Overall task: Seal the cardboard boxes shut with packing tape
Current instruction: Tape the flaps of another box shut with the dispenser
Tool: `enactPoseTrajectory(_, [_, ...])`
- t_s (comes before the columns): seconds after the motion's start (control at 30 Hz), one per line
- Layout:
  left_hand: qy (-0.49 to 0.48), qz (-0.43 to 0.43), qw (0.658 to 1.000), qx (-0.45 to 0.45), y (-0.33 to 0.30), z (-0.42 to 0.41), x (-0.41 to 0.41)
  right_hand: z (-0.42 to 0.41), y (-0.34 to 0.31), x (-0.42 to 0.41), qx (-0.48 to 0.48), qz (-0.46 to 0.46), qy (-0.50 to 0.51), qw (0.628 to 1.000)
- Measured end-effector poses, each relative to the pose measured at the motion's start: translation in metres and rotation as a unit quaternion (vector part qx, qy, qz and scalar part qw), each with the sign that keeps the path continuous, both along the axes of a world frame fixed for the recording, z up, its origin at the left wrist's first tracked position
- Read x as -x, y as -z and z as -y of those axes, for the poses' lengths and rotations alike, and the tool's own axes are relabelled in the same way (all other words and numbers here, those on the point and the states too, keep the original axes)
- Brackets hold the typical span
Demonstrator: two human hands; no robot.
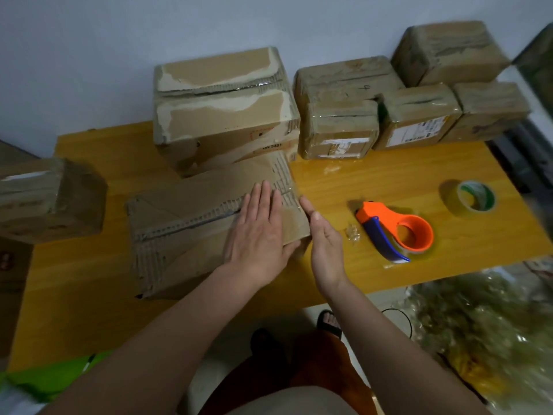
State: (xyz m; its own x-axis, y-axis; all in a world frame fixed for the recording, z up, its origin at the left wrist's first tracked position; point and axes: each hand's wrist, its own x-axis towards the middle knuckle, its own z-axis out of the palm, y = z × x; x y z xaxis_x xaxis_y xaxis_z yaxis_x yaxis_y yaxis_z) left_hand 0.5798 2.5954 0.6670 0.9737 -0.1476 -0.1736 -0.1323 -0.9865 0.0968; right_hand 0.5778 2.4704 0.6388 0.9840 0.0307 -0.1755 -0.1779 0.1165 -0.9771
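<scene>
A worn, flat cardboard box lies on the wooden table in front of me, its top seam running left to right. My left hand rests flat on the box's right end with straight fingers, the thumb wrapped over the near edge. My right hand stands upright against the box's right side, fingers straight, thumb touching the top corner. Clear tape shines across that right end. An orange and blue tape dispenser lies to the right of the box. A roll of clear packing tape sits further right.
A bigger torn box stands behind the flat one. Several taped boxes are stacked at the back right, and another box sits at the left edge. A small tape scrap lies by the dispenser. Crumpled plastic fills the floor at right.
</scene>
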Motion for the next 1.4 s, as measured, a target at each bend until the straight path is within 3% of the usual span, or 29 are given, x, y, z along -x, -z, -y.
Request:
enactPoseTrajectory(0.2, [0.005,-0.007,1.0,0.002,-0.004,-0.001,0.0,-0.007,0.017,-0.027,-0.081,-0.087,-0.007,0.993])
enactPoseTrajectory(0.43, [-0.002,-0.014,1.0,-0.008,-0.003,0.0,0.0,-0.003,0.042,-0.024,-0.064,-0.178,-0.033,0.981])
enactPoseTrajectory(0.53, [0.0,-0.016,1.0,-0.009,-0.004,-0.001,0.0,0.001,0.039,-0.021,-0.011,-0.17,-0.037,0.985])
enactPoseTrajectory(0.67, [-0.002,-0.016,1.0,-0.002,-0.005,-0.002,-0.001,0.006,0.015,-0.025,0.048,-0.062,-0.006,0.997])
enactPoseTrajectory(0.77, [0.0,-0.02,1.0,0.004,-0.005,-0.003,0.001,0.0,0.004,-0.014,0.077,-0.018,-0.087,0.993])
enactPoseTrajectory(0.97, [-0.009,-0.048,0.997,0.06,-0.007,-0.009,0.0,0.015,-0.018,-0.026,0.189,-0.07,-0.168,0.965])
enactPoseTrajectory(1.07, [0.024,-0.06,0.997,0.048,-0.005,-0.02,0.0,-0.003,-0.028,-0.044,0.235,-0.009,-0.217,0.947])
enactPoseTrajectory(1.2, [0.061,-0.053,0.996,0.028,-0.004,-0.028,0.001,-0.023,-0.023,-0.089,0.253,0.003,-0.241,0.937])
enactPoseTrajectory(1.4, [0.08,-0.051,0.995,0.03,-0.004,-0.035,-0.001,-0.029,-0.008,-0.121,0.19,-0.032,-0.227,0.955])
